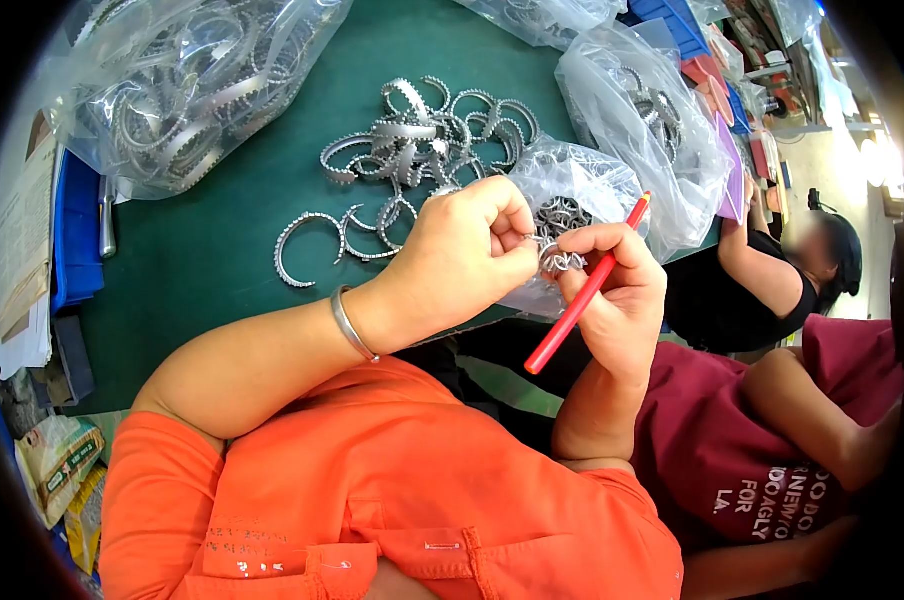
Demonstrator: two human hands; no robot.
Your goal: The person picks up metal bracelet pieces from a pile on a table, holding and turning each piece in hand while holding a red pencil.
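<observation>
My left hand (457, 245), with a metal bangle (353, 325) on its wrist, is closed in a pinch at the edge of a small silver metal ring (560, 260). The fingertips of my right hand (622, 295) grip that ring from the other side. A red pencil (570, 328) lies slantwise between the fingers of my right hand, its tip pointing up and away. Just behind the ring is a clear plastic bag (584, 172) of small metal pieces. Beyond my left hand, a loose pile of silver toothed metal bands (407, 135) lies on the green table (212, 240).
A big clear bag (187, 100) of similar bands sits at the back left, and another bag (662, 125) at the right. Along the left edge are a blue bin (77, 230) and papers (24, 240). Two people sit to the right, one in a maroon shirt (712, 430).
</observation>
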